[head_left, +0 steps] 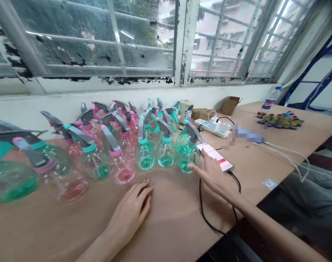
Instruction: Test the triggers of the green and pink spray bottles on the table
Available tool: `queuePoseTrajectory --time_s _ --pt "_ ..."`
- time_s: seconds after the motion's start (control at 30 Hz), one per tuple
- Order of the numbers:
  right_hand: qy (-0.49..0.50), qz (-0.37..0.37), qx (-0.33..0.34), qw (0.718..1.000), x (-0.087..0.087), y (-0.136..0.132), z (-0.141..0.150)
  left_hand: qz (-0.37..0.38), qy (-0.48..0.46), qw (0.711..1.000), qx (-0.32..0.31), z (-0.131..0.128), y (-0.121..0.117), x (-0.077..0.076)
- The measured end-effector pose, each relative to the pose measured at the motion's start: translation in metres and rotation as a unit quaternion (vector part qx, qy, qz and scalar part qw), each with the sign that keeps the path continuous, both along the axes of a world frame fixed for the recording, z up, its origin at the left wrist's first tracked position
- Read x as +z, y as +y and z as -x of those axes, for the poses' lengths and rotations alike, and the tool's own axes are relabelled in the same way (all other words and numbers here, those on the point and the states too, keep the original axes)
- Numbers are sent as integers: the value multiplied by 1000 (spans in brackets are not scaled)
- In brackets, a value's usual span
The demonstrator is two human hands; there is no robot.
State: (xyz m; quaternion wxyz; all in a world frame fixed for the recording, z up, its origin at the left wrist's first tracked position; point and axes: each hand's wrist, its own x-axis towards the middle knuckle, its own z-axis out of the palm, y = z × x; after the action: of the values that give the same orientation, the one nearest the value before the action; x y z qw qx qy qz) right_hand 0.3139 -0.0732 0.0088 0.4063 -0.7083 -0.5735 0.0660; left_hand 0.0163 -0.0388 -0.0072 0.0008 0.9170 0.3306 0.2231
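My left hand (131, 205) rests on the brown tabletop with its fingers loosely stretched out and nothing in it. Just beyond its fingertips stands a pink-collared spray bottle (124, 169). My right hand (209, 171) has its fingers apart over the lower left part of a smartphone (217, 157), which lies face up with its screen lit. Whether the fingertips press the glass, I cannot tell. Close to the right thumb is a green-collared spray bottle (185, 156) with a grey trigger. Several more clear spray bottles, green or pink, crowd the table to the left.
A white power strip (213, 127) with chargers sits behind the phone. A black cable (201, 203) loops toward the table's front edge. At the back are a paper cup (187, 109), a small cardboard box (230, 105) and a Pepsi bottle (271, 98). A person's trousered leg (313, 193) shows at right.
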Motion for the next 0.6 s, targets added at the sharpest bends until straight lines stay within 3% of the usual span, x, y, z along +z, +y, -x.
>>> queuePoseTrajectory --time_s 0.13,0.23,0.43,0.6 --pt "148 -98 -8 984 21 6 -36 -9 -8 1000 -1 2 0 -1" --pt "163 -158 -35 973 56 34 -67 -20 -6 1000 -4 2 1 -3" --pt "58 -68 96 991 141 122 -90 -50 4 999 2 4 1 -5" --pt "-115 52 169 978 181 185 -65 -86 3 996 -10 6 2 -4"
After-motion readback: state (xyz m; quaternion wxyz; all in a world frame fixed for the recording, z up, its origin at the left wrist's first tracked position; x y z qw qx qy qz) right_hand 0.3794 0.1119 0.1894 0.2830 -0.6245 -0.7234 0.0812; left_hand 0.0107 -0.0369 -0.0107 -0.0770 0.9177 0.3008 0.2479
